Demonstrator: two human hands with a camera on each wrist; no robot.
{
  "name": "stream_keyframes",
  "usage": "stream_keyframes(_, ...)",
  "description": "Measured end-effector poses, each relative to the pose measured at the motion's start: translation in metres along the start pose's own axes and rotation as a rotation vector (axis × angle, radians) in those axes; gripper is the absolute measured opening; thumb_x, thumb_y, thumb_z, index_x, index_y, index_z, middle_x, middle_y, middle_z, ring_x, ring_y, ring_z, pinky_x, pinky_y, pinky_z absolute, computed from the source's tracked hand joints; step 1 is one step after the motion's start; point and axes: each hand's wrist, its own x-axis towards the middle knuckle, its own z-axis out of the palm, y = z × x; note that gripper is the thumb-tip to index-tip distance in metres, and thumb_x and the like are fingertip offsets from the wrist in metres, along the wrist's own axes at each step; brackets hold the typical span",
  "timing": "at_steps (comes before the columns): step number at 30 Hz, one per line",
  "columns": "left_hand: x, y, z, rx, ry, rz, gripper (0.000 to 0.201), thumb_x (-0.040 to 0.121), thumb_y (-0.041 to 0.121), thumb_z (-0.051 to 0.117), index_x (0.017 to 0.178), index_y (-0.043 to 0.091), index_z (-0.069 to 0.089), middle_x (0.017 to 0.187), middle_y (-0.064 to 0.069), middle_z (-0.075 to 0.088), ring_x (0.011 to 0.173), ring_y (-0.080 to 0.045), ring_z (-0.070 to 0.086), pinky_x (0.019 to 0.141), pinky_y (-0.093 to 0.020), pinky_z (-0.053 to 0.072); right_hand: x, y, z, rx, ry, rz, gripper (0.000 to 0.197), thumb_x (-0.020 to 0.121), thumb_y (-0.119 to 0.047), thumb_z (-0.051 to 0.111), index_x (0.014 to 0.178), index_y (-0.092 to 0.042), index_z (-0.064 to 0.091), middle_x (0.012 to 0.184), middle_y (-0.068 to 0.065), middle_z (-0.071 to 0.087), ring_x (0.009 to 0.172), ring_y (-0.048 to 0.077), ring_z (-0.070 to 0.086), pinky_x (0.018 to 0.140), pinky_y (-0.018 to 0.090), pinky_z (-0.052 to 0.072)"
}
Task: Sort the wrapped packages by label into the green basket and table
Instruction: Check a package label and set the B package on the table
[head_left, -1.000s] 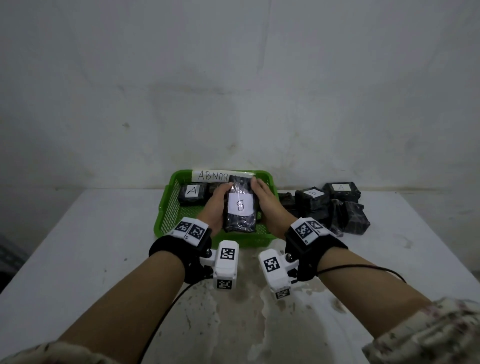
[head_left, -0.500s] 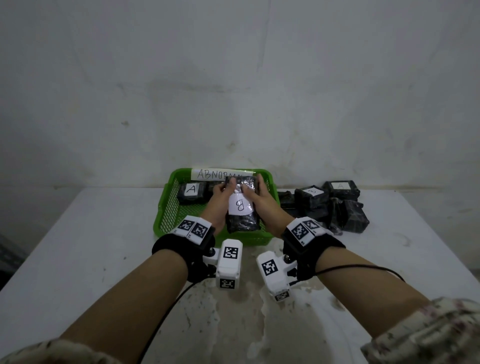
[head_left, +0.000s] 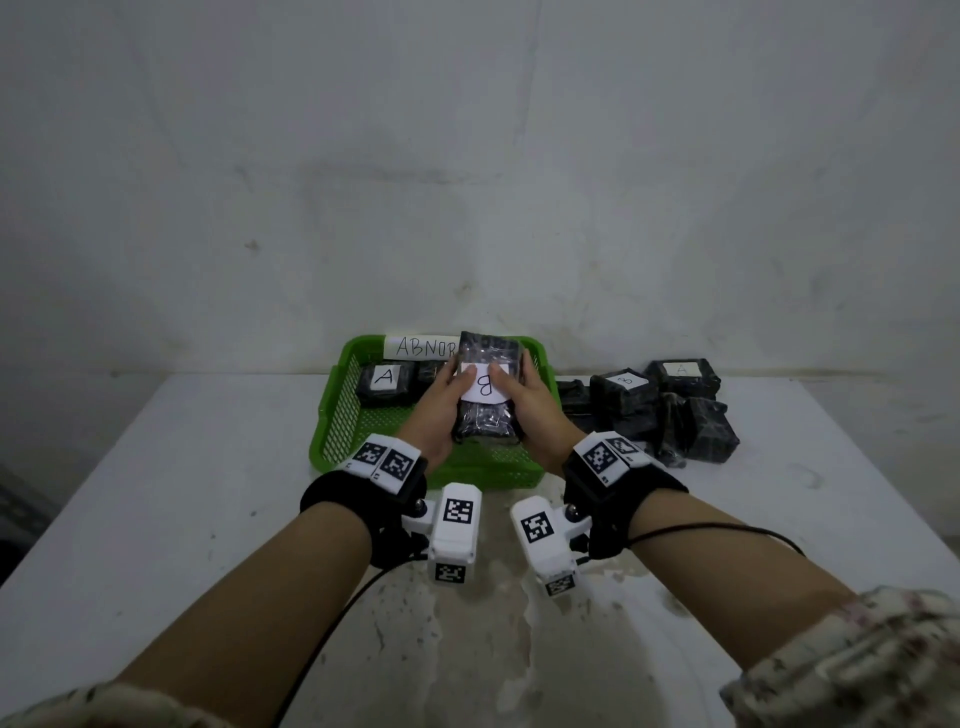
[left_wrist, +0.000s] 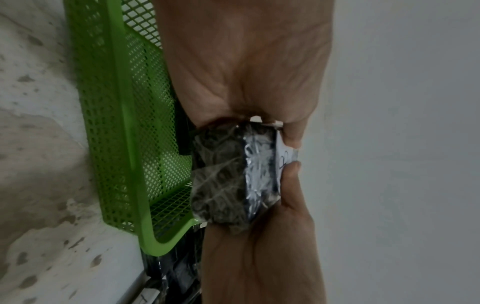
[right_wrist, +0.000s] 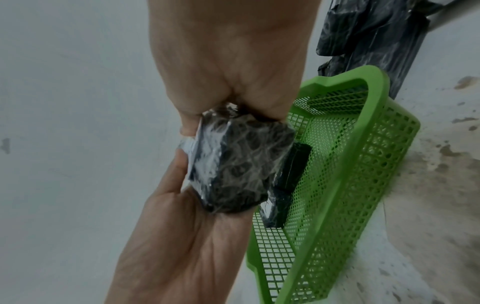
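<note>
A black plastic-wrapped package (head_left: 485, 415) with a white label reading "B" is held over the green basket (head_left: 332, 410), label facing me. My left hand (head_left: 441, 400) grips its left side and my right hand (head_left: 532, 402) grips its right side, both thumbs on the label. The left wrist view shows the package (left_wrist: 223, 174) between both palms beside the basket (left_wrist: 124, 123). From the right wrist the package (right_wrist: 239, 164) is above the basket (right_wrist: 350, 164). Inside the basket lies a package labelled "A" (head_left: 385, 383).
A paper sign starting "ABNOR" (head_left: 423, 347) is fixed on the basket's far rim. A pile of several black wrapped packages (head_left: 649, 410) lies on the white table (head_left: 156, 493) right of the basket, close to the grey wall. The table's near part is stained.
Both hands have lifted the package a little higher and further over the basket. Its label has turned so the "B" reads upright, with the thumbs now on it.
</note>
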Motion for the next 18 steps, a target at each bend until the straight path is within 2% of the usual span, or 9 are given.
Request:
stream_keyframes(2,-0.0001,0.0014,-0.0004,0.023,0.014,0.023,0.041,0.100,0.017,0.041,0.140,0.020,0.037,0.118,-0.010,0.061,0.095,-0.021,0.064,0.075,-0.033,0.056,-0.0010,0.0001,-0.0001,-0.004,-0.029,0.014,0.083,0.095,-0.025,0.056,0.153,-0.025,-0.003,0.141,0.008,0.049,0.119,0.024,0.057,0.106,0.048,0.041)
stream_keyframes(4,0.0004,0.0022,-0.0019,0.018,0.041,0.036,0.044,0.100,0.020,0.041,0.144,0.018,0.034,0.126,-0.014,0.059,0.102,-0.026,0.063,0.086,-0.040,0.054,-0.0023,-0.0013,-0.0015,-0.035,-0.067,0.026,0.085,0.096,-0.026,0.054,0.152,-0.029,-0.009,0.145,0.006,0.046,0.114,0.019,0.058,0.100,0.041,0.047)
stream_keyframes(7,0.0003,0.0020,-0.0035,-0.014,0.057,0.031,0.046,0.100,0.025,0.042,0.144,0.020,0.034,0.129,-0.015,0.058,0.109,-0.029,0.061,0.092,-0.044,0.050,-0.0046,-0.0030,-0.0035,-0.089,-0.134,0.045,0.082,0.098,-0.029,0.050,0.150,-0.034,-0.013,0.147,0.003,0.043,0.102,0.013,0.058,0.076,0.027,0.052)
stream_keyframes(10,-0.0019,0.0004,-0.0022,-0.021,0.005,0.013,0.045,0.098,0.021,0.044,0.142,0.020,0.036,0.128,-0.011,0.057,0.111,-0.026,0.059,0.095,-0.043,0.048,-0.0006,-0.0040,-0.0054,-0.073,-0.091,0.037,0.074,0.097,-0.028,0.051,0.151,-0.035,0.001,0.139,0.003,0.051,0.097,0.016,0.063,0.060,0.026,0.052)
stream_keyframes(12,-0.0037,0.0002,-0.0019,-0.003,-0.018,0.014,0.044,0.098,0.014,0.045,0.140,0.021,0.037,0.123,-0.008,0.057,0.105,-0.023,0.060,0.093,-0.039,0.049,0.0020,-0.0034,-0.0044,-0.042,-0.067,0.046,0.074,0.096,-0.027,0.054,0.152,-0.033,0.005,0.139,0.006,0.052,0.100,0.023,0.064,0.060,0.028,0.053)
stream_keyframes(14,-0.0038,0.0004,-0.0028,-0.001,-0.013,0.023,0.043,0.098,0.010,0.044,0.139,0.021,0.038,0.122,-0.010,0.056,0.102,-0.021,0.060,0.089,-0.036,0.050,0.0020,-0.0027,-0.0047,-0.024,-0.080,0.056,0.077,0.094,-0.022,0.057,0.151,-0.036,0.007,0.136,0.005,0.054,0.104,0.026,0.063,0.067,0.035,0.054)
stream_keyframes(18,-0.0009,0.0014,-0.0092,-0.032,0.051,0.009,0.047,0.097,0.008,0.044,0.143,0.016,0.036,0.134,-0.013,0.053,0.113,-0.029,0.056,0.094,-0.041,0.048,0.0001,-0.0022,-0.0057,-0.020,-0.148,0.092,0.085,0.091,-0.004,0.057,0.152,-0.037,0.006,0.137,0.005,0.051,0.110,0.027,0.057,0.074,0.038,0.052)
